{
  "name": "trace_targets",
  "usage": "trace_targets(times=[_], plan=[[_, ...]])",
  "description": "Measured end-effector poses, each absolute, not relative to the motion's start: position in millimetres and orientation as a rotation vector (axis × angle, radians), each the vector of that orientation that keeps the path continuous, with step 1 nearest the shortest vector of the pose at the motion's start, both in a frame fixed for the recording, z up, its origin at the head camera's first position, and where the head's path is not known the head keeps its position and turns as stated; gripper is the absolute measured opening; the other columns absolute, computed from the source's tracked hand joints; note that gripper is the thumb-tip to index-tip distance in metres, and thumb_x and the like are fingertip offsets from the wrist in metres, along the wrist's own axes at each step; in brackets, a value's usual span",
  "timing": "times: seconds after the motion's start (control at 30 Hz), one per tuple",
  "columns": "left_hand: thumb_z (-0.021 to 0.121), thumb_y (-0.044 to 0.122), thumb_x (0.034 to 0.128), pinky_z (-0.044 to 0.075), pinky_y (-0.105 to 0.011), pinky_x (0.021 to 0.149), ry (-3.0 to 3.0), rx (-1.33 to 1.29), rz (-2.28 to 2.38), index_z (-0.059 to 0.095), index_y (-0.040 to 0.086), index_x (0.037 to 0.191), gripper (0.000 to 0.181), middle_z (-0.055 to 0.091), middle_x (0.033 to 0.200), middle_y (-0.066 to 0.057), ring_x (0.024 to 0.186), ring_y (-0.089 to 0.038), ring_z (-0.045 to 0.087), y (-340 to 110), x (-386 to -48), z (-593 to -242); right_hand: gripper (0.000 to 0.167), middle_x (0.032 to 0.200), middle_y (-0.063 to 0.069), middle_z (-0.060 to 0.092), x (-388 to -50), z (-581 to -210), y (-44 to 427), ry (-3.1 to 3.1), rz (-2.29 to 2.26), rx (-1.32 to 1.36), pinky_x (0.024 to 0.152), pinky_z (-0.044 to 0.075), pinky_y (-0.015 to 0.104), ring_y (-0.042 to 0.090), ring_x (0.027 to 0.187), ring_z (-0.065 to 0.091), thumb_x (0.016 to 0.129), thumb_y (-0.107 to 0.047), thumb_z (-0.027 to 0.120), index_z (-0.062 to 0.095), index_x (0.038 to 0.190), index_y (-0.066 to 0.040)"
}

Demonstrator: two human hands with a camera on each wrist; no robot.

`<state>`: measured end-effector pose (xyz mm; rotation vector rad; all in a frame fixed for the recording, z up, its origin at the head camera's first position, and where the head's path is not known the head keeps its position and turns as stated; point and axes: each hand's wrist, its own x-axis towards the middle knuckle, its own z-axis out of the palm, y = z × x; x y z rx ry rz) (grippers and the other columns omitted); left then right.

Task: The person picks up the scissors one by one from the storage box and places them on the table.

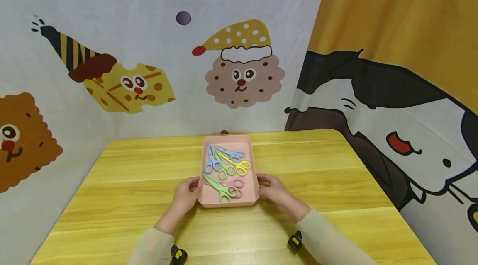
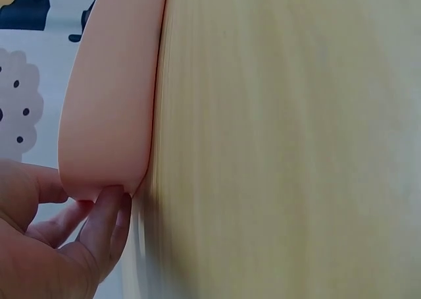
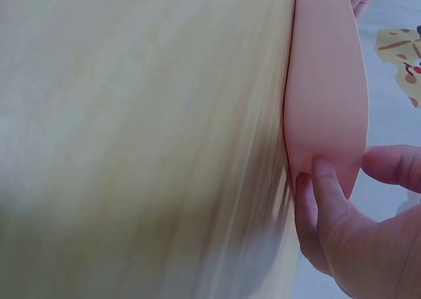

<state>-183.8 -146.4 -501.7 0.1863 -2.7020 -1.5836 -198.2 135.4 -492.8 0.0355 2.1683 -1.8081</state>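
Our left hand (image 1: 186, 194) and right hand (image 1: 275, 189) grip the pink tray (image 1: 228, 205) at opposite sides; wooden surface (image 1: 317, 165) beneath it, cartoon backdrop (image 1: 149, 12) behind.

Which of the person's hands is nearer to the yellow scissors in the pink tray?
Right. The right hand grips the right side of the pink tray, nearer the handles of the yellow scissors; the left hand grips the opposite side, farther off.

Plain pale cream long sleeves (image 1: 330, 236) and small black wrist cameras (image 1: 295, 241) with bright yellow patches (image 1: 179, 255)
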Motion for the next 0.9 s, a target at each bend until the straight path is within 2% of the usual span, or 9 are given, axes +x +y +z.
trace_targets(times=[0.9], plan=[[0.059, 0.002, 0.0887, 0.056, -0.032, 0.082, -2.666, 0.185, -1.657, 0.058, -0.007, 0.121, 0.034, 0.064, 0.107, -0.02, 0.097, -0.027, 0.062, -123.4, -186.5, -503.3, 0.064, 0.135, 0.027, 0.048, -199.9, -489.5, 159.0, 2.176, -1.775, 0.064, 0.087, 0.054, 0.038, 0.04, 0.119, 0.053, 0.073, 0.012, 0.055, 0.044, 0.135, 0.008]])
